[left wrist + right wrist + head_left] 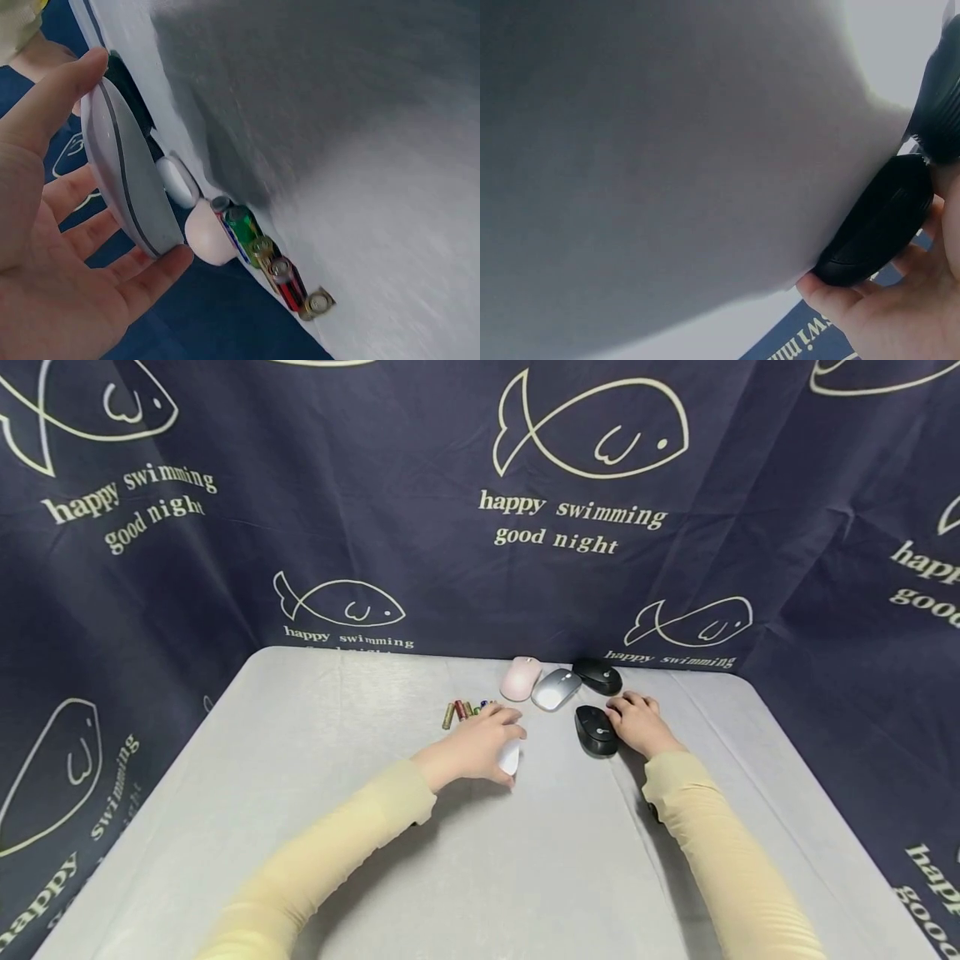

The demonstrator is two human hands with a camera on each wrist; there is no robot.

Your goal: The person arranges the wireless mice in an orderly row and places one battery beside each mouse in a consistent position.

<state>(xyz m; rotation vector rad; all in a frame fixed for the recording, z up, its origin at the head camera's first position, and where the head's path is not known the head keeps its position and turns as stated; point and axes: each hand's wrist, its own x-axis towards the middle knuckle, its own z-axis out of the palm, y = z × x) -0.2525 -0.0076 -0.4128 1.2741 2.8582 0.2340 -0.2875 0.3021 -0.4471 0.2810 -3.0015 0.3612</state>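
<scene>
My left hand grips a white computer mouse, thumb at one end and fingertips at the other. In the head view that mouse is mostly hidden under the hand. Several batteries in gold, red, green and blue lie just beyond the left hand. My right hand has its fingers curled round a black mouse, which the hand hides from above. A second black mouse lies against its thumb side.
At the table's far edge are a pink mouse, a silver mouse and another black mouse, close together. A dark blue curtain with fish drawings hangs right behind the white table.
</scene>
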